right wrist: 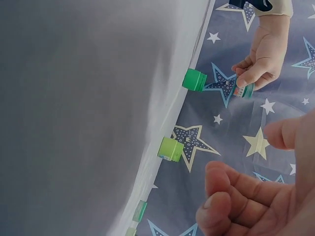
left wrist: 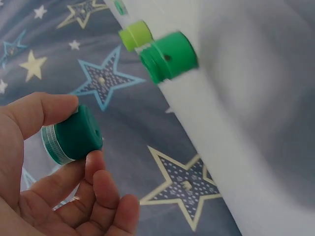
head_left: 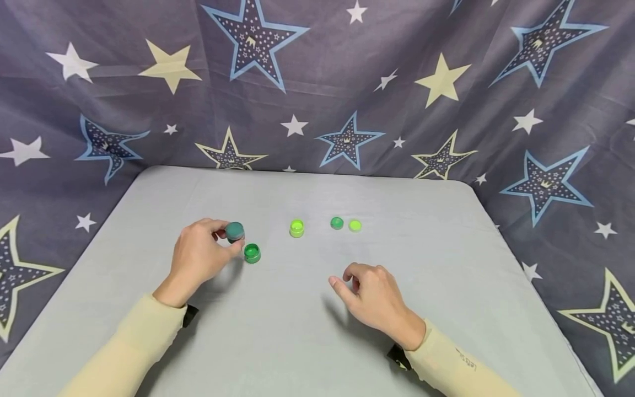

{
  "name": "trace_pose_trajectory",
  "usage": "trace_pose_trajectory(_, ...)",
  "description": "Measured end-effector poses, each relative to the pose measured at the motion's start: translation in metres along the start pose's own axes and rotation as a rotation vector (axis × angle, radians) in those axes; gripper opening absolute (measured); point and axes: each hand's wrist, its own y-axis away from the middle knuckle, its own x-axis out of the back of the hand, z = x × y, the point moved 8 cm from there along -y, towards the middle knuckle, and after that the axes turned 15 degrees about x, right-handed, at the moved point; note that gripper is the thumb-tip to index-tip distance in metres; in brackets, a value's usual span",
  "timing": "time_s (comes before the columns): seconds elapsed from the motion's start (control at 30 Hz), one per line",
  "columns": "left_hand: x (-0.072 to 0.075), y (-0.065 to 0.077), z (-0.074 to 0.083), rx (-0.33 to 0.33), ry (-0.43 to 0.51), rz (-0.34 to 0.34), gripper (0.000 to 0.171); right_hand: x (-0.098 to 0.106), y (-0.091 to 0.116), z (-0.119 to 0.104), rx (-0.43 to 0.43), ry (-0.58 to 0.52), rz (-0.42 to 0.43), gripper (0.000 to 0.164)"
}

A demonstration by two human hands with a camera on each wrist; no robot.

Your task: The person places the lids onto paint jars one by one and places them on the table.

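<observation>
My left hand (head_left: pixel 200 255) pinches a dark teal-green paint pot (left wrist: pixel 78 135) between thumb and fingers, held above the table with its lid on. Just right of that hand stands an uncapped green paint pot (head_left: pixel 252 253), its mouth facing up. Farther right is a lime-green pot (head_left: pixel 296 229), also uncapped. Two loose lids lie beyond it, a green lid (head_left: pixel 337 223) and a lime lid (head_left: pixel 355 225). Over the right part of the table my right hand (head_left: pixel 373 298) hovers with loosely bent fingers, holding nothing.
A table (head_left: pixel 278 331) covered in pale grey cloth carries everything. Behind it and along both sides hangs a dark curtain (head_left: pixel 317 82) printed with stars. Each wrist wears a black strap-like piece by the cream sleeves (head_left: pixel 134 336).
</observation>
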Motion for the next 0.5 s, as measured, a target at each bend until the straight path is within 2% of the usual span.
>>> trace_pose_trajectory(0.13,0.0,-0.01,-0.011,0.026,-0.011,0.002,0.032,0.0,0.001,0.003,-0.012,0.003,-0.003,0.028)
trace_pose_trajectory(0.5,-0.01,-0.036,-0.043,0.131,-0.053,-0.06,0.033,-0.002,0.003,0.009,-0.034,0.006,-0.014,0.028)
